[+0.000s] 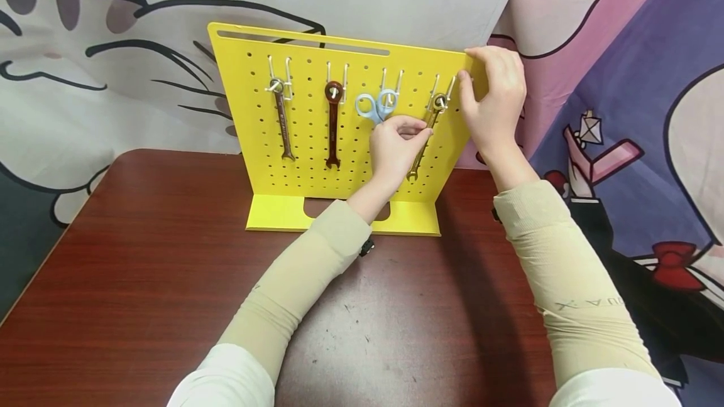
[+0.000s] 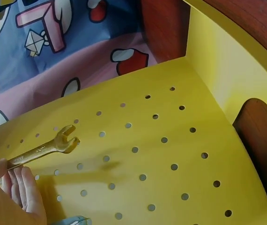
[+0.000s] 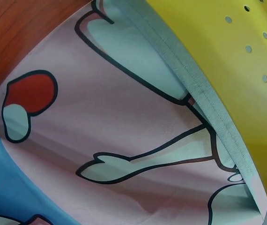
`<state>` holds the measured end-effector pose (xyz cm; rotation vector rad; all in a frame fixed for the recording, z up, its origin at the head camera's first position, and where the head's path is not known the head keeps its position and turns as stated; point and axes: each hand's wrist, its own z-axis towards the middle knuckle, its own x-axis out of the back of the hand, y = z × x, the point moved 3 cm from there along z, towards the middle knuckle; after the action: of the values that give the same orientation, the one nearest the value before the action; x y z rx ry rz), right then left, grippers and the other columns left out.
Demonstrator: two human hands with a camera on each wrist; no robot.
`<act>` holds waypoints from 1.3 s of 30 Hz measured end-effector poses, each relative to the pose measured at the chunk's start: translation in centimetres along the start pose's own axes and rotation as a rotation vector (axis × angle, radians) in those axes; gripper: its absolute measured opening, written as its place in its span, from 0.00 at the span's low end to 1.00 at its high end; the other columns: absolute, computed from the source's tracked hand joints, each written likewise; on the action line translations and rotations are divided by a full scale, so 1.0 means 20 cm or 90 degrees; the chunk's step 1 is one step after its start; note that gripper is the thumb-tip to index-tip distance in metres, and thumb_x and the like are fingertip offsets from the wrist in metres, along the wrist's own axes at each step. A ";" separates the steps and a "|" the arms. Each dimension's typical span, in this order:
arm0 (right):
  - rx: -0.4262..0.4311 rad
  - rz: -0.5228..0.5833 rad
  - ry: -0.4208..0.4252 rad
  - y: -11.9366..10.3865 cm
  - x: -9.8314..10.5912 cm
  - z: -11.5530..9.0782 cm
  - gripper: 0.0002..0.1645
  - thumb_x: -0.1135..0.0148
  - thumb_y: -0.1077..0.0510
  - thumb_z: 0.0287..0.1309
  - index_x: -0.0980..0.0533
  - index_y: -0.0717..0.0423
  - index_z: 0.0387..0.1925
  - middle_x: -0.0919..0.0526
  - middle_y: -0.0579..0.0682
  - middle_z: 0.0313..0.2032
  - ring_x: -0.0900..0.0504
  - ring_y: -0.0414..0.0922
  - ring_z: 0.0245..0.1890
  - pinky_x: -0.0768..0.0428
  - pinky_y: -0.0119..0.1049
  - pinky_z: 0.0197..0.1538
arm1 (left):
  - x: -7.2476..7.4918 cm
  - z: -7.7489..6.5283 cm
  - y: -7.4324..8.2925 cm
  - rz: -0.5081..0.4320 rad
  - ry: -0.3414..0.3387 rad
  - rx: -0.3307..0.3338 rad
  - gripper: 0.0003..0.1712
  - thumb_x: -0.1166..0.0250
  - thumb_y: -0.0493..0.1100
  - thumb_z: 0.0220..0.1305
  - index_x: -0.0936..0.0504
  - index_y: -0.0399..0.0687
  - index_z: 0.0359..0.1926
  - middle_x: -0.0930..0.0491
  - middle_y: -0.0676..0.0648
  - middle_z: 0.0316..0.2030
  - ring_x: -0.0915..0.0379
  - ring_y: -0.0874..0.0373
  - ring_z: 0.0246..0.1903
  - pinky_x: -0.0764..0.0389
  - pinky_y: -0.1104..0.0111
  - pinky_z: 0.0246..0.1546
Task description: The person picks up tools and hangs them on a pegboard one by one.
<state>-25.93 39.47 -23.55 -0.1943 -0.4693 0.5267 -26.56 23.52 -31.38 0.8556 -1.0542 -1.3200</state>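
A gold combination wrench [image 1: 432, 119] hangs by its ring end on a white hook at the right of the yellow pegboard [image 1: 351, 181]. My left hand [image 1: 396, 146] pinches its shaft between thumb and fingers; in the left wrist view the wrench's open end [image 2: 67, 139] sticks out past the hand [image 2: 23, 192], a little off the board. At the board's upper right corner my right hand [image 1: 498, 96] grips the edge, thumb in front and fingers over the top. Behind the left hand hang light-blue-handled scissors [image 1: 367, 107], their blades hidden.
Farther left on white hooks hang a dark red wrench [image 1: 333, 127] and a silver-grey wrench [image 1: 282, 119]. The board stands on its yellow foot [image 1: 274, 213] on a reddish-brown table [image 1: 141, 281]. Cartoon-printed cloth [image 1: 611, 80] hangs behind and to the right.
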 end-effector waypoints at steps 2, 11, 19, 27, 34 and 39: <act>0.000 0.000 -0.001 0.00 0.00 0.00 0.17 0.37 0.58 0.69 0.16 0.62 0.54 0.12 0.61 0.52 0.20 0.58 0.59 0.28 0.43 0.71 | 0.00 0.00 0.00 -0.004 0.007 -0.004 0.08 0.23 0.38 0.65 0.08 0.38 0.42 0.07 0.41 0.39 0.09 0.51 0.40 0.14 0.78 0.42; -0.004 -0.001 -0.003 0.00 0.00 0.00 0.17 0.36 0.58 0.69 0.16 0.62 0.54 0.12 0.60 0.52 0.20 0.57 0.59 0.28 0.43 0.71 | -0.02 -0.01 -0.01 -0.023 0.011 -0.018 0.08 0.26 0.34 0.67 0.10 0.37 0.46 0.08 0.40 0.44 0.09 0.49 0.44 0.14 0.79 0.46; 0.004 0.004 -0.001 -0.01 0.00 0.00 0.17 0.36 0.58 0.68 0.15 0.62 0.54 0.12 0.60 0.52 0.19 0.58 0.59 0.28 0.43 0.70 | 0.00 -0.03 -0.02 -0.026 -0.016 -0.037 0.13 0.30 0.33 0.70 0.12 0.36 0.53 0.09 0.40 0.50 0.09 0.49 0.48 0.14 0.79 0.49; 0.000 -0.002 -0.002 0.00 0.00 0.00 0.18 0.37 0.57 0.68 0.16 0.61 0.54 0.12 0.60 0.53 0.20 0.58 0.59 0.28 0.43 0.70 | 0.02 -0.07 -0.05 -0.050 -0.061 -0.048 0.17 0.31 0.32 0.71 0.13 0.36 0.58 0.11 0.38 0.56 0.11 0.49 0.54 0.16 0.79 0.54; 0.005 0.000 0.000 0.00 -0.01 0.01 0.18 0.37 0.57 0.68 0.15 0.62 0.54 0.12 0.61 0.52 0.20 0.58 0.58 0.28 0.43 0.70 | 0.07 -0.11 -0.08 -0.072 -0.079 -0.043 0.17 0.30 0.32 0.69 0.13 0.34 0.57 0.11 0.37 0.54 0.11 0.46 0.53 0.14 0.77 0.53; 0.005 0.001 -0.001 0.00 0.00 0.01 0.18 0.37 0.58 0.67 0.15 0.62 0.54 0.12 0.61 0.52 0.20 0.58 0.58 0.28 0.43 0.70 | 0.13 -0.15 -0.11 -0.058 -0.099 -0.054 0.17 0.29 0.32 0.69 0.13 0.34 0.57 0.11 0.37 0.54 0.11 0.46 0.53 0.14 0.76 0.54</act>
<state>-26.05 39.41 -23.47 -0.1868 -0.4685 0.5306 -24.69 20.47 -34.13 0.7541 -1.0810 -1.5175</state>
